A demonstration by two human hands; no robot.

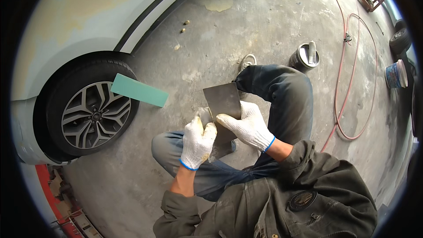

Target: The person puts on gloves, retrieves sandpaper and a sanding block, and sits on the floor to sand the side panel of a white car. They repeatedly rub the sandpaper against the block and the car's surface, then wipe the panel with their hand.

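My right hand (250,126), in a white knitted glove, is closed on a dark grey, flat rectangular sheet (221,98), its thumb lying across the face. Whether the sheet is stiff or flexible I cannot tell. Close beside it my left hand (197,141), gloved too and stained yellowish, pinches a small greyish flat piece (204,115) by the sheet's left edge. Its kind is unclear. Below the hands, more dark flat material (221,150) shows over my lap. Left of them, a long teal-green flat strip (140,90) overlaps the tyre in view.
A white car with yellowish patches (92,0) and a spoked wheel (96,115) stands at left. Beyond my knee sits an open dark can (304,57) with a pale flat tool on top. A red hose (337,110) loops at right, near a bucket (396,74).
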